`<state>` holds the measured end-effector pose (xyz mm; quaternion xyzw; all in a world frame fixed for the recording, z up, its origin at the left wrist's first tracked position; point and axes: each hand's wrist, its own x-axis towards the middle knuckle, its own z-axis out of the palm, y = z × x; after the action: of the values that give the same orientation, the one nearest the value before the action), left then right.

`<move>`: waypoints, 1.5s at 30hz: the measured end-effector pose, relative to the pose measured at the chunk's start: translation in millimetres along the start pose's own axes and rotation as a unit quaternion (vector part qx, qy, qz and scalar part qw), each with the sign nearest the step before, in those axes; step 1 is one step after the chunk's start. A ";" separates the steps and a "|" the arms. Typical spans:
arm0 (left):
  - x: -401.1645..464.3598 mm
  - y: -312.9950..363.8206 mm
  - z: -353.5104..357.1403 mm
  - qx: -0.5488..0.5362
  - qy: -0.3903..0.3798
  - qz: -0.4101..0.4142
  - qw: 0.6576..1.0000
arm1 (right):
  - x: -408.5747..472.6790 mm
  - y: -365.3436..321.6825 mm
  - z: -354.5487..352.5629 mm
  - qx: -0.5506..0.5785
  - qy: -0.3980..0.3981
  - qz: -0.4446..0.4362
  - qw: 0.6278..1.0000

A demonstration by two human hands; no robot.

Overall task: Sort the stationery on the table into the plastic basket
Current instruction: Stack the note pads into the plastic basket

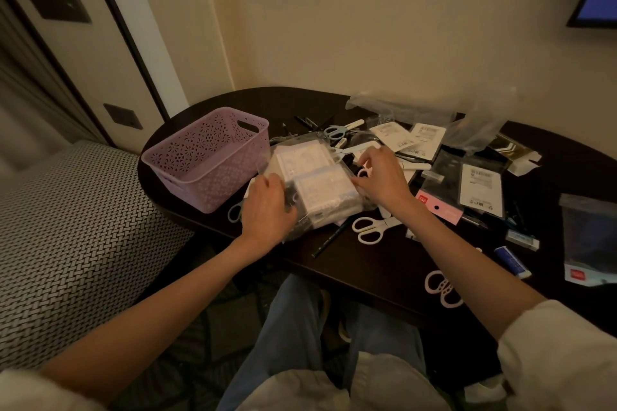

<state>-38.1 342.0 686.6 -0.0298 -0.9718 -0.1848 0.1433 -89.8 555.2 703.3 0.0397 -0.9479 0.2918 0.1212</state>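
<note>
A lilac plastic basket [203,160] with a cut-out pattern stands empty at the left end of the dark table [367,260]. Just right of it lies a clear plastic bag of white packets [317,183]. My left hand [267,210] grips the bag's near left corner. My right hand [380,177] holds its right edge, fingers curled on the plastic. White scissors [370,228] lie near the front edge below the bag. Blue-handled scissors [335,131] and several pens [305,122] lie behind it.
Flat packaged items [480,187], empty clear bags [400,103] and erasers [512,260] are scattered over the table's right half. Pink scissor handles [442,287] poke out by my right forearm. A patterned seat [76,230] sits left of the table; a wall is close behind.
</note>
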 end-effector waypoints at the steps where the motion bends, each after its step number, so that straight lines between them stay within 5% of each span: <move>1: 0.1 -1.1 2.2 0.019 0.023 0.049 0.998 | -0.1 -3.4 0.2 0.001 -0.008 -0.022 1.000; 5: 4.4 -5.3 -0.8 0.057 0.031 0.258 0.964 | -2.2 -8.7 3.1 -0.012 -0.005 -0.032 0.999; 8: 7.9 -9.7 -6.4 0.089 -0.019 0.325 0.941 | -3.8 -11.9 0.5 -0.003 -0.014 -0.005 1.000; 14: 5.7 -11.4 -5.0 0.123 -0.018 0.341 0.932 | -9.3 -19.4 15.8 0.019 0.001 0.084 0.996; 29: 17.5 -5.5 -5.9 0.137 -0.078 0.328 0.931 | -5.3 -14.2 15.4 0.128 0.027 0.126 0.983; 40: 3.8 -26.9 -6.2 0.033 -0.042 0.361 0.931 | -4.7 -17.0 16.7 0.139 0.031 0.146 0.979; 45: -15.5 -36.0 -9.3 0.020 -0.084 0.337 0.937 | -8.1 -10.2 14.3 0.213 0.023 0.173 0.961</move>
<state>-24.8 305.0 677.8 -0.3682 -0.9168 -0.1031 0.1154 -83.4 538.8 695.3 -0.1070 -0.8533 0.5042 0.0795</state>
